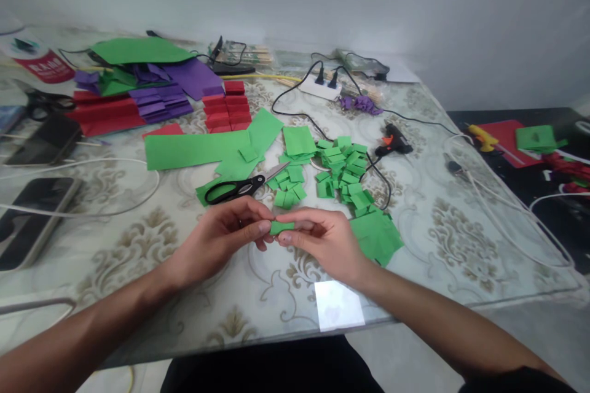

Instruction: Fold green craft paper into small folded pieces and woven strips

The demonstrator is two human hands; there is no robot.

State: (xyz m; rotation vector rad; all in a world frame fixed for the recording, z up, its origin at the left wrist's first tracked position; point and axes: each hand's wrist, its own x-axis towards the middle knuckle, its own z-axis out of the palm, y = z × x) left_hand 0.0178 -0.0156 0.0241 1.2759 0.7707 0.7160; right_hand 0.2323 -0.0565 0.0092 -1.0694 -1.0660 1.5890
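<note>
My left hand point(221, 236) and my right hand point(322, 238) meet over the glass-topped table point(415, 239), and both pinch one small folded green paper piece point(281, 227) between thumbs and fingertips. Just beyond the hands lie black-handled scissors point(239, 187), blades pointing right. Behind them are heaps of small green paper squares point(343, 169) and a smaller cluster point(288, 187). A stack of larger green pieces point(378, 236) sits right beside my right hand.
Long green paper strips point(193, 150), red folded strips point(228, 107) and purple paper point(161, 101) lie at the back left. A black glue gun point(391, 141), a power strip point(320, 87) with cables, and phones point(27, 221) at the left edge also lie on the table.
</note>
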